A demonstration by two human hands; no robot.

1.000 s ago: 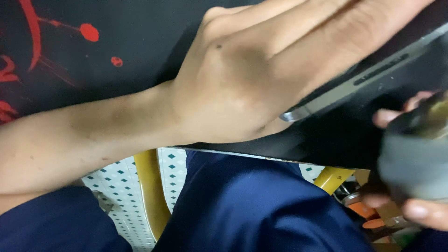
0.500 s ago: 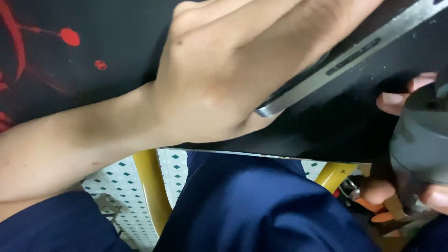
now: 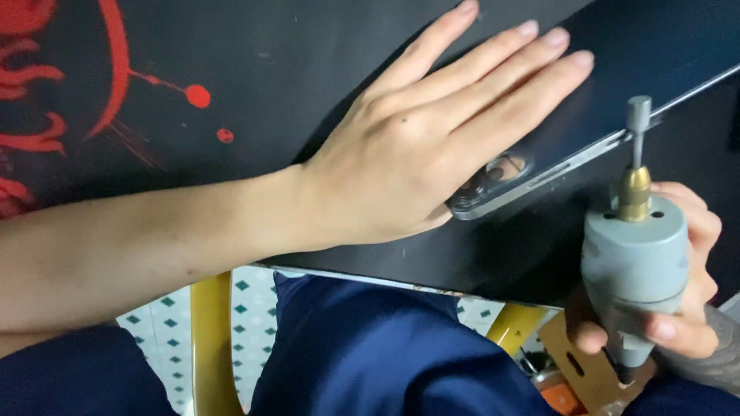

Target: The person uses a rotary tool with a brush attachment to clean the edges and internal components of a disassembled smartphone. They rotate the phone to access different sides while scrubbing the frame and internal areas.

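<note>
A dark blue tablet (image 3: 617,69) lies face down on a black mat (image 3: 270,69), with its camera corner toward me. My left hand (image 3: 432,146) rests flat on its back, fingers spread, palm over the camera corner. My right hand (image 3: 678,293) grips a grey rotary tool (image 3: 634,262) at the table's near right edge. The tool stands upright, and its brass collet and grey bit (image 3: 637,131) reach up to the tablet's metal side edge.
The black mat carries red splash marks (image 3: 116,85) at the left. Below the table edge are my dark blue trousers (image 3: 370,354), yellow chair legs (image 3: 210,339), a tiled floor with teal diamonds and a brown cardboard piece (image 3: 574,362).
The view pulled back, so more of the tablet and my left fingers show. My right hand raised the rotary tool upright, bringing its bit to the tablet's side edge.
</note>
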